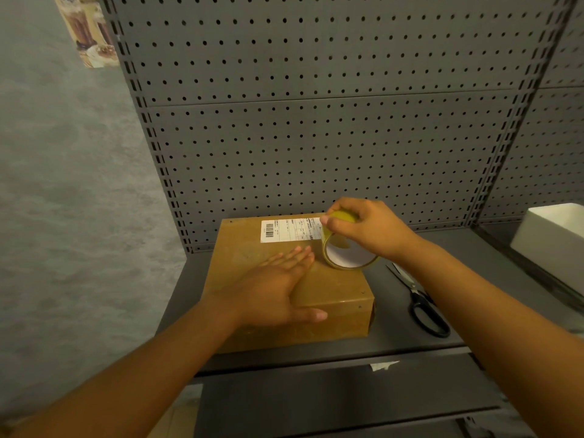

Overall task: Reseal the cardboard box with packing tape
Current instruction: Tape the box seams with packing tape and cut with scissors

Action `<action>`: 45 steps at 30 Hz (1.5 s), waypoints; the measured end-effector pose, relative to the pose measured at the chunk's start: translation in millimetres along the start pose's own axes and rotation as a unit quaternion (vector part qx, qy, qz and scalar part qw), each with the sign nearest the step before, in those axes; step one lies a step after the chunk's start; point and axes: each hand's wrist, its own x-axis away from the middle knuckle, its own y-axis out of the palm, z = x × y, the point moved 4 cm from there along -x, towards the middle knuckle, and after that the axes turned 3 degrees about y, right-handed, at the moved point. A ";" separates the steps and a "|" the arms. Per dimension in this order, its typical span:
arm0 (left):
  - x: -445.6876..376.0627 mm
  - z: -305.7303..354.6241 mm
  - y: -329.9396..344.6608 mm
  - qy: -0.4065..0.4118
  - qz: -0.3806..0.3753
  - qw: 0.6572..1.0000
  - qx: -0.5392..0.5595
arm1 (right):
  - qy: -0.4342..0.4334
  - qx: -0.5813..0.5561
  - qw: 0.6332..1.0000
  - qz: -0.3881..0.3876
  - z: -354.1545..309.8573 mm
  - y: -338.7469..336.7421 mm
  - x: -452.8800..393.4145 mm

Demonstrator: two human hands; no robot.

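Tape roll held over a box on a grey shelf

The cardboard box (284, 289) lay flat near the shelf (426, 349) front edge, long axis running front to back, label (289, 229) at its far end. The left hand (278, 286) pressed flat, fingers straight, on its top. The right hand (363, 229) gripped the tape roll (346, 251), standing tilted on the box's right side. Scissors (420, 303) lay just right.
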 end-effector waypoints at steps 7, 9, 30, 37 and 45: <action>5.6 -12.2 -0.6 0.025 0.009 1.000 -0.017 | 0.002 0.000 1.000 0.001 0.9 0.9 -0.2; 6.3 -8.4 1.6 0.016 0.020 0.999 -0.021 | 0.004 -0.005 1.000 0.003 1.7 1.4 -1.5; 7.0 -90.4 -15.9 -0.240 0.066 0.966 0.062 | -0.026 -0.047 0.998 0.022 3.3 0.8 -4.5; 22.5 -88.0 -9.4 -0.265 0.087 0.960 -0.006 | -0.035 -0.054 0.998 0.020 2.3 -0.1 -11.7; 44.1 -67.1 -17.7 -0.340 0.130 0.910 -0.200 | -0.098 0.014 0.995 -0.021 -7.1 6.7 -27.0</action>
